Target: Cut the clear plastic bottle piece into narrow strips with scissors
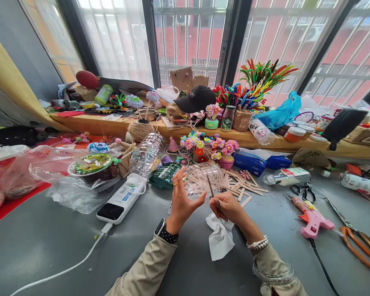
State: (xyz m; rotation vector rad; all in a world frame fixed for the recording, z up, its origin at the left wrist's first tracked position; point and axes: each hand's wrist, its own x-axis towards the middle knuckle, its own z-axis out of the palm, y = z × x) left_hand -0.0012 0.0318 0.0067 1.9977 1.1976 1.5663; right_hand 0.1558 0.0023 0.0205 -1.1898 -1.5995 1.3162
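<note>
My left hand [185, 201] is raised above the table, fingers spread and thumb stretched to the right, holding nothing. My right hand [226, 206] is closed round a pair of scissors [209, 183], the narrow blades pointing up and the handles mostly hidden by the fingers. Just behind both hands lies a clear ridged plastic bottle [197, 176]. Under my right hand, a crumpled white tissue [219, 242] rests on the table. A dark green label [165, 176] sits beyond my left fingertips.
Wooden craft sticks [246, 185] are scattered right of the bottle. Further right lie a pink glue gun [314, 218], pliers [305, 192] and large orange-handled shears [354, 234]. A white power bank [123, 201] with a cable is at left, near a lidded food bowl [91, 166].
</note>
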